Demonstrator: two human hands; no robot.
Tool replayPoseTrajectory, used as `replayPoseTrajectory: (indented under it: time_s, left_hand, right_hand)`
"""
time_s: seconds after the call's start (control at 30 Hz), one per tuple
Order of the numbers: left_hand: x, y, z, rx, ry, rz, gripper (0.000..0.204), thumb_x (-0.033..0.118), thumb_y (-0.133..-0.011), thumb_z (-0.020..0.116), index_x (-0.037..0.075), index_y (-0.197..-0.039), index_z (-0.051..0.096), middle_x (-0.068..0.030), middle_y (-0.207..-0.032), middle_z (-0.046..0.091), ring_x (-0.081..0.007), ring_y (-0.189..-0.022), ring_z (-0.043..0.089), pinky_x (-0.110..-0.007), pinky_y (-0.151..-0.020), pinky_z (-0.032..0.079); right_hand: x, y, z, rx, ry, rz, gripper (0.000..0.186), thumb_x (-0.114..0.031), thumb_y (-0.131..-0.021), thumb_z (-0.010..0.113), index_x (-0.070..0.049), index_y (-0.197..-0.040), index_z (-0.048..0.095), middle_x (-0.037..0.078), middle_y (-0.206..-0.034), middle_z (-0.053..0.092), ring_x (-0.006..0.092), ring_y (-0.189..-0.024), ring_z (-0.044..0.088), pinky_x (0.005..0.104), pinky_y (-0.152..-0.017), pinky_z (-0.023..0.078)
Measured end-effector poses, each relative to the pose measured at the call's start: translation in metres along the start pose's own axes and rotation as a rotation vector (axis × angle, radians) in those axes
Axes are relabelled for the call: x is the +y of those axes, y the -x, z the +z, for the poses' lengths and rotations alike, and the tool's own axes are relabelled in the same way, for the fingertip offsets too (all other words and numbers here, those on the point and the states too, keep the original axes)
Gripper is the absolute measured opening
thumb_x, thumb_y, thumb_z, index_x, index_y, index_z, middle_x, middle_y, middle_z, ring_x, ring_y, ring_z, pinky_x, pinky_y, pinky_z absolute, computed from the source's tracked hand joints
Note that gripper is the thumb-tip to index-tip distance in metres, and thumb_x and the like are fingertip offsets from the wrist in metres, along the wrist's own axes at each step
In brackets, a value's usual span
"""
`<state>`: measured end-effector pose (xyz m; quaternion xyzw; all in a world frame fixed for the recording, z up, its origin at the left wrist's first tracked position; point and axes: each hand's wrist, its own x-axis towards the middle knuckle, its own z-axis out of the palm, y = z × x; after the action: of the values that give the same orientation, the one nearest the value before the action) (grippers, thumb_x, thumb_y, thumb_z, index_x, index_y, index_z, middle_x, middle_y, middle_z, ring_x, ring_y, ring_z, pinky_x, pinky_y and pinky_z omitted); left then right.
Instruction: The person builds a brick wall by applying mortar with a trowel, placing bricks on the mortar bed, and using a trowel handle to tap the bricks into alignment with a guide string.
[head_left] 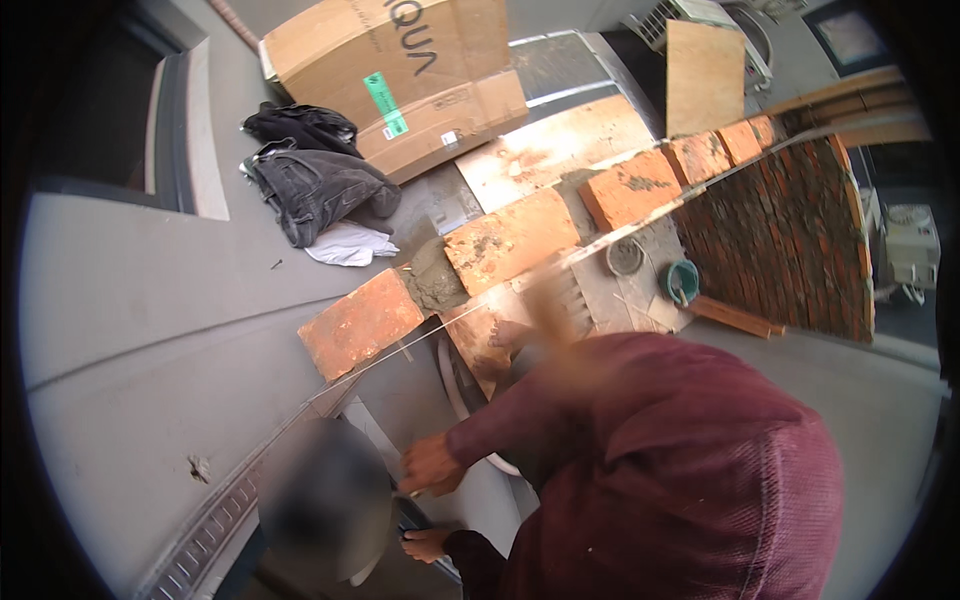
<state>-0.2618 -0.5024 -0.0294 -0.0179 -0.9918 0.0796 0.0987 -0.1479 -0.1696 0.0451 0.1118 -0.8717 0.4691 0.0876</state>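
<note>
My right hand (432, 466), in a maroon sleeve, is closed beside a dark grey, rounded object (330, 490). That object is too blurred to name. What the fingers hold is hidden. Below it, my left hand (426, 545) curls near a dark edge, its grip partly hidden. Above my hands runs a row of orange bricks (512, 240), with wet grey mortar (434, 276) between the brick at the left end (362, 324) and its neighbour. A taut pale string (490, 298) passes along the row's near side.
Behind the row lie a plywood board (555, 150), a large cardboard box (400, 130) and dark clothes (318, 190). On the near side stand a grey mortar tub (626, 257) and a green bucket (681, 280). A rough brick wall face (785, 235) rises at right.
</note>
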Motion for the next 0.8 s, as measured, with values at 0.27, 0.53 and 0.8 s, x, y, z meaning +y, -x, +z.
replayPoseTrajectory:
  time_s: [0.27,0.53,0.8]
  left_hand:
    - [-0.02,-0.012,-0.003,-0.312,-0.048,0.096,0.064,0.062,-0.094,0.038,0.009,-0.127,0.054,-0.0161,-0.121,0.059,-0.0381,-0.107,0.058,-0.064,-0.086,0.041]
    - [0.053,0.023,-0.078,-0.416,0.156,0.394,0.045,0.042,-0.093,0.056,0.003,-0.116,0.059,-0.0154,-0.102,0.065,-0.0352,-0.091,0.063,-0.049,-0.079,0.049]
    - [0.316,0.036,-0.321,-0.597,1.036,1.524,0.01,0.008,-0.087,0.063,-0.001,-0.091,0.066,-0.0132,-0.085,0.067,-0.0283,-0.076,0.064,-0.038,-0.07,0.05]
  right_hand:
    - [-0.081,0.209,-0.076,0.063,-0.036,0.771,0.025,-0.022,-0.08,0.057,-0.006,-0.097,0.05,0.018,-0.065,0.061,0.0408,-0.063,0.061,0.0522,-0.059,0.048]
    - [-0.16,0.315,-0.041,0.246,-0.147,1.212,0.022,-0.021,-0.077,0.059,-0.008,-0.092,0.05,0.017,-0.064,0.059,0.0421,-0.058,0.058,0.0513,-0.054,0.044]
    - [-0.238,0.371,0.016,1.035,-0.495,1.951,0.028,-0.022,-0.08,0.061,-0.004,-0.099,0.05,0.016,-0.067,0.059,0.0313,-0.048,0.057,0.0423,-0.048,0.047]
